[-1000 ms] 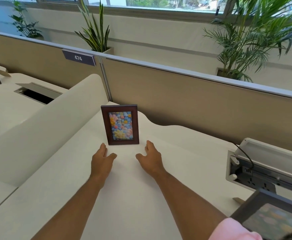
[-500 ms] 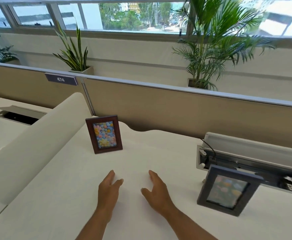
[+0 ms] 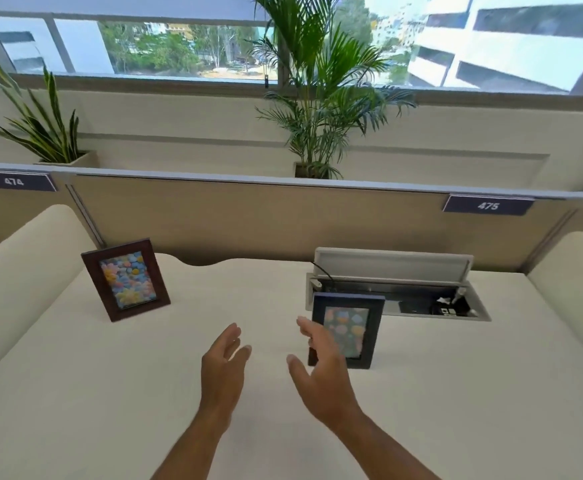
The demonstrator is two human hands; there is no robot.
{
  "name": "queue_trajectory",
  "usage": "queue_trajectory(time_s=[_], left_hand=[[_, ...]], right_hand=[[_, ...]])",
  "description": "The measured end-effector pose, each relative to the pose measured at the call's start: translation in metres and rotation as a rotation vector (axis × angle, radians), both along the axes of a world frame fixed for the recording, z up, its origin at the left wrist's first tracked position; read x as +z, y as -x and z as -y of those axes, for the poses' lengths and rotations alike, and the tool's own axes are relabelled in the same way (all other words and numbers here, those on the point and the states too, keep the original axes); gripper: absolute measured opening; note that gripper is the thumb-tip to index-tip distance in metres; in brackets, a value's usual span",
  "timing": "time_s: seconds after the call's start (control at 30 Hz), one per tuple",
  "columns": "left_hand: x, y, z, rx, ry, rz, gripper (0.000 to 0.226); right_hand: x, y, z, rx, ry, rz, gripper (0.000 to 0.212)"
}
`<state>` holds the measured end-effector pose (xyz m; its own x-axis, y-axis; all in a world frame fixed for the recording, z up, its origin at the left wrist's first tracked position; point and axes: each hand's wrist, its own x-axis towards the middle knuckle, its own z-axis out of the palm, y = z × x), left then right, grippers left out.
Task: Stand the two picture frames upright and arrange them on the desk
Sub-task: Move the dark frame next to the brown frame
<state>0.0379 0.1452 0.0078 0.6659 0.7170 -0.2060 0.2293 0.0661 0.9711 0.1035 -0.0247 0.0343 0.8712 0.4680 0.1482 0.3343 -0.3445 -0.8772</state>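
the dark blue-grey upright picture frame (image 3: 348, 330) stands just right of the empty, spread right hand (image 3: 321, 370), long axis vertical. the left hand (image 3: 223, 367) is also spread, further off; the brown wooden frame (image 3: 126, 279) stands far-left on the white counter (image 3: 110, 393).

Desk (image 3: 421, 403): smooth, matt cream surface. Brown picture frame (image 3: 125, 279): dark wood-look moulding with a slight sheen, glossy glazed front. Dark picture frame (image 3: 359, 327): matt blue-black finish, possibly painted wood or plastic; view too soft to tell. Cable box (image 3: 392, 268): smooth grey lid, metal-look. Partition (image 3: 248, 216): matt beige panel.
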Motion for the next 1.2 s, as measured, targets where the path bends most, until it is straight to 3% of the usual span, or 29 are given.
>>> queue_trajectory(time_s=[0.27, 0.5, 0.77, 1.03, 1.2], left_hand=[[0.007, -0.041, 0.052, -0.132, -0.027, 0.038, 0.053], [0.002, -0.065, 0.072, -0.190, -0.036, 0.003, 0.053], [-0.019, -0.065, 0.083, -0.267, -0.017, -0.133, 0.062], [-0.038, -0.063, 0.093, -0.350, -0.009, -0.182, 0.069], [-0.047, -0.065, 0.099, -0.359, 0.024, -0.161, 0.084]], right_hand=[[0.017, -0.038, 0.075, -0.340, -0.110, 0.186, 0.064], [-0.005, -0.060, 0.101, -0.489, -0.130, 0.022, 0.068], [-0.045, -0.058, 0.106, -0.412, -0.084, -0.284, 0.059], [-0.073, -0.055, 0.096, -0.349, -0.014, -0.410, 0.060], [-0.080, -0.053, 0.093, -0.344, -0.012, -0.423, 0.059]])
